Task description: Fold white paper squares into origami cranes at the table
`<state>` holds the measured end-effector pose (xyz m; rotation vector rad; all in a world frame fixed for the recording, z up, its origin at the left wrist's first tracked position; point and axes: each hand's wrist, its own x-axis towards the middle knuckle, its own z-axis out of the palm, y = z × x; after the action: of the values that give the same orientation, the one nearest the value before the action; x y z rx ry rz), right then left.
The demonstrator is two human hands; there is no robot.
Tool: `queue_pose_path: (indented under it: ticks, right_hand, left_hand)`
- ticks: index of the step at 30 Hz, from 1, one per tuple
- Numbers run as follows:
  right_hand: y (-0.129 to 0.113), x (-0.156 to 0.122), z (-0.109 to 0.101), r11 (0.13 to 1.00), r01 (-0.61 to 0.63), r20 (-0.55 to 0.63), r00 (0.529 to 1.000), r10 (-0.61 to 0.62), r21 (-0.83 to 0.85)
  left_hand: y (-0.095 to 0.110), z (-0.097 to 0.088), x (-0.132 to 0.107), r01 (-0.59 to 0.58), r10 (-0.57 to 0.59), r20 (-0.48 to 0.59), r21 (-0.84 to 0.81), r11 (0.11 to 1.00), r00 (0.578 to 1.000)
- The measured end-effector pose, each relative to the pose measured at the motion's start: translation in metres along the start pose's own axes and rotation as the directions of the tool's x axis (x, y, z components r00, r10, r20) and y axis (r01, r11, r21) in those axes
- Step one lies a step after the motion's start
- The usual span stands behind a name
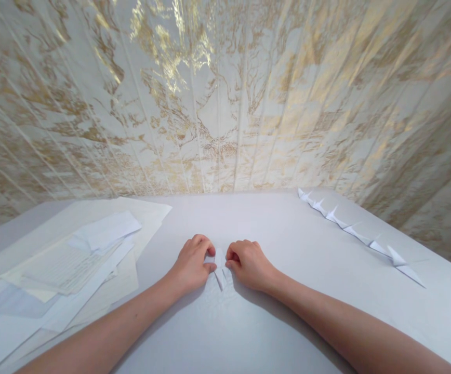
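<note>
A small folded piece of white paper (220, 271), narrow and pointed at its lower end, is between my two hands over the middle of the table. My left hand (196, 262) has curled fingers, with the thumb and forefinger at the paper's left edge. At the right edge, my right hand (248, 263) pinches the paper between thumb and bent forefinger. The other fingers of both hands are folded in. Exactly how much of the paper lies under the fingertips is hidden.
Several folded paper cranes (352, 230) stand in a slanting row along the right side of the white table (225, 337). Loose paper sheets (65, 265), some with writing, overlap on the left. Behind the table hangs a white and gold patterned curtain (217, 104).
</note>
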<state>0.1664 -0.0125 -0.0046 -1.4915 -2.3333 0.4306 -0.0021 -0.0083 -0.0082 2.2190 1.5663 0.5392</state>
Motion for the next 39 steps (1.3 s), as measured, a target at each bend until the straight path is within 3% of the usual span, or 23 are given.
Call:
queue_pose_path:
  ticks: [7, 11, 16, 19, 21, 25, 33, 39]
  right_hand:
    - [0.002, 0.002, 0.001, 0.989, 0.024, -0.031, 0.999, -0.019, 0.145]
    - [0.000, 0.003, 0.000, 0.965, 0.050, -0.060, 0.998, -0.036, 0.259]
    - [-0.001, 0.002, 0.002, 0.827, 0.062, -0.108, 0.994, -0.001, 0.558]
    - [0.001, 0.002, 0.005, 0.733, 0.089, -0.150, 0.988, 0.019, 0.674]
    - [0.002, 0.003, 0.007, 0.644, 0.085, -0.129, 0.991, 0.021, 0.761]
    - [0.004, 0.004, 0.009, 0.507, 0.072, -0.101, 0.994, 0.031, 0.859]
    - [0.002, 0.003, 0.008, 0.532, 0.121, -0.171, 0.984, 0.046, 0.838]
    - [0.003, 0.003, 0.009, 0.539, 0.155, -0.207, 0.978, 0.037, 0.828]
  left_hand:
    - [-0.003, 0.001, 0.001, -0.041, 0.038, -0.028, -0.107, 0.993, 0.999]
    - [-0.003, 0.001, 0.003, -0.039, 0.026, -0.048, -0.301, 0.953, 0.998]
    - [0.004, 0.002, 0.002, 0.061, -0.084, 0.002, -0.703, 0.709, 0.996]
    - [0.009, 0.002, 0.000, 0.068, -0.119, 0.002, -0.828, 0.557, 0.993]
    - [0.010, 0.002, 0.000, 0.067, -0.135, -0.004, -0.854, 0.516, 0.991]
    - [0.009, 0.002, 0.000, 0.068, -0.173, -0.034, -0.834, 0.547, 0.984]
    - [0.008, 0.000, 0.000, 0.041, -0.174, -0.121, -0.698, 0.715, 0.977]
    - [0.009, -0.003, -0.002, -0.003, -0.142, -0.185, -0.621, 0.784, 0.972]
